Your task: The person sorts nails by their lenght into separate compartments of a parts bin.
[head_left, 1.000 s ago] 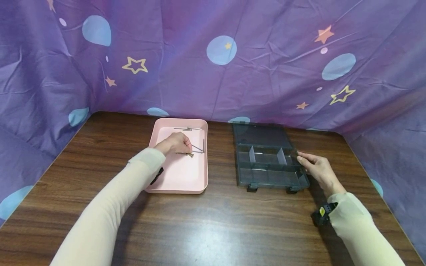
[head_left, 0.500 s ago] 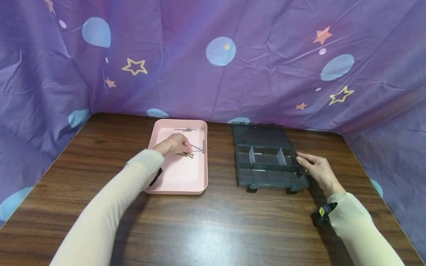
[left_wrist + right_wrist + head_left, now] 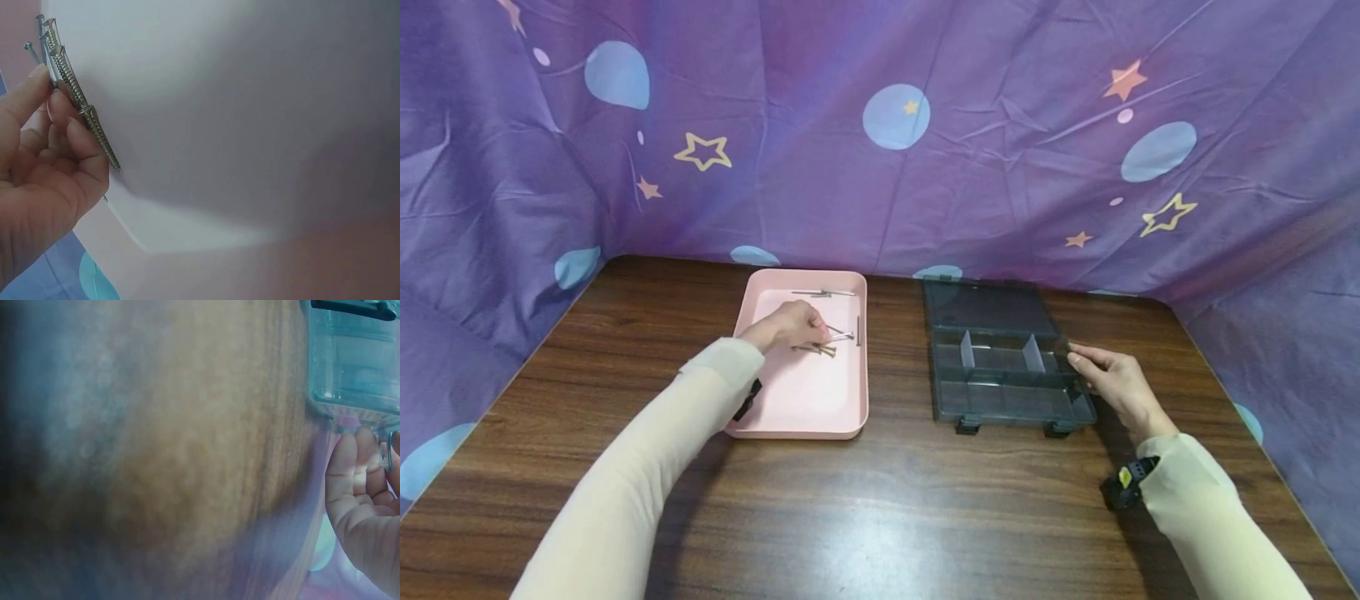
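My left hand point(image 3: 793, 323) is over the pink tray point(image 3: 812, 400), its thumb and index finger pinching a thin silver nail point(image 3: 35, 54). Right beside the fingers, several brass-coloured screws point(image 3: 69, 78) lie in a row on the tray floor. More silver nails point(image 3: 823, 292) lie at the tray's far end, and another nail point(image 3: 858, 331) lies along its right wall. My right hand point(image 3: 1120, 387) grips the right side of a dark see-through compartment box point(image 3: 1015, 404), its fingertips at the wall. The box's lid point(image 3: 988, 304) is folded back.
Two upright light dividers, one of them a left divider point(image 3: 967, 350), split the box's back row. Two black latches, including a left latch point(image 3: 967, 426), stick out in front. The brown wooden table point(image 3: 895, 500) meets a purple curtain point(image 3: 805, 167) behind.
My left hand has drawn slightly to the left, and more of the screws and a nail show beside its fingertips. The right hand and the box stay in place.
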Action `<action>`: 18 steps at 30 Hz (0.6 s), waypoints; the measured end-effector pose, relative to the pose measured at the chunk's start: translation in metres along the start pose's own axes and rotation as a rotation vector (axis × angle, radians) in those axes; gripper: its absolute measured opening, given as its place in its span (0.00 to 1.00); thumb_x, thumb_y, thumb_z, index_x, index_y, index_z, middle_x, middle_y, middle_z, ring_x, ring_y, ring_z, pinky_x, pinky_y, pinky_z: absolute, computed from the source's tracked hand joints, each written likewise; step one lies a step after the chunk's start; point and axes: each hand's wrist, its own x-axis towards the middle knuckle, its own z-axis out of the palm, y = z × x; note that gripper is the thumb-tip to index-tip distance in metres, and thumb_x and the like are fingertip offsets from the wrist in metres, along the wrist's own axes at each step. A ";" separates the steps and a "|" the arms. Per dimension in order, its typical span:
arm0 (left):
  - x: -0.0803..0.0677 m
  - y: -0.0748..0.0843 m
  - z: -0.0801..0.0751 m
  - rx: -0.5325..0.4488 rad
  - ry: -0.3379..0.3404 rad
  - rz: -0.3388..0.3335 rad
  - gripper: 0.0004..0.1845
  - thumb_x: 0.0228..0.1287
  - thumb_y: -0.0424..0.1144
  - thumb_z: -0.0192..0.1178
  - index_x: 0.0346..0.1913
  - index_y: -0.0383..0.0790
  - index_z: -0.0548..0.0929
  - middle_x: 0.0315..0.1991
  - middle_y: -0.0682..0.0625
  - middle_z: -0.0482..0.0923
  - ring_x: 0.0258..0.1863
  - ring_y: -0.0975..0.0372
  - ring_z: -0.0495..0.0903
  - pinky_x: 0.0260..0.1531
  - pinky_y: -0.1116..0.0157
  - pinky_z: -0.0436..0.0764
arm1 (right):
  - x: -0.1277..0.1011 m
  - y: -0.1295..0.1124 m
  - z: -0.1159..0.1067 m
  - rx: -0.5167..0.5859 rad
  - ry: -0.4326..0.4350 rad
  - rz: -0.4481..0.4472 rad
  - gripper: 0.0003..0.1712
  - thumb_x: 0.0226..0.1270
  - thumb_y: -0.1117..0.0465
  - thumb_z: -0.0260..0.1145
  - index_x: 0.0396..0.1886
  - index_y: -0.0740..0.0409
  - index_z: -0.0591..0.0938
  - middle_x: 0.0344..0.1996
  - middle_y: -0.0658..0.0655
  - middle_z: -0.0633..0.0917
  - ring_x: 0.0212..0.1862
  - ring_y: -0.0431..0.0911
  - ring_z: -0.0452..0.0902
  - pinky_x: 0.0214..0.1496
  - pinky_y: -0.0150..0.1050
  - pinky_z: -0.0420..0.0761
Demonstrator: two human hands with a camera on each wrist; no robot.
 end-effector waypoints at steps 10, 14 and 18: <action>-0.004 0.003 -0.002 -0.097 0.034 -0.018 0.09 0.64 0.34 0.56 0.41 0.32 0.82 0.33 0.45 0.83 0.23 0.67 0.73 0.25 0.74 0.75 | 0.000 0.001 0.000 0.016 -0.002 0.018 0.33 0.68 0.52 0.59 0.62 0.74 0.67 0.35 0.24 0.77 0.34 0.26 0.75 0.31 0.25 0.76; -0.004 0.007 -0.003 -0.145 0.071 -0.019 0.09 0.67 0.35 0.54 0.41 0.32 0.81 0.39 0.43 0.83 0.31 0.66 0.76 0.35 0.72 0.76 | 0.000 0.001 0.000 0.005 -0.002 0.017 0.32 0.68 0.52 0.59 0.62 0.74 0.67 0.36 0.24 0.77 0.34 0.26 0.75 0.31 0.25 0.76; -0.005 0.011 -0.003 -0.143 0.129 0.017 0.11 0.68 0.37 0.54 0.42 0.32 0.82 0.39 0.44 0.83 0.36 0.62 0.74 0.44 0.68 0.73 | 0.001 0.001 0.000 -0.004 -0.005 0.015 0.32 0.68 0.52 0.59 0.62 0.73 0.68 0.37 0.25 0.77 0.34 0.26 0.74 0.32 0.25 0.76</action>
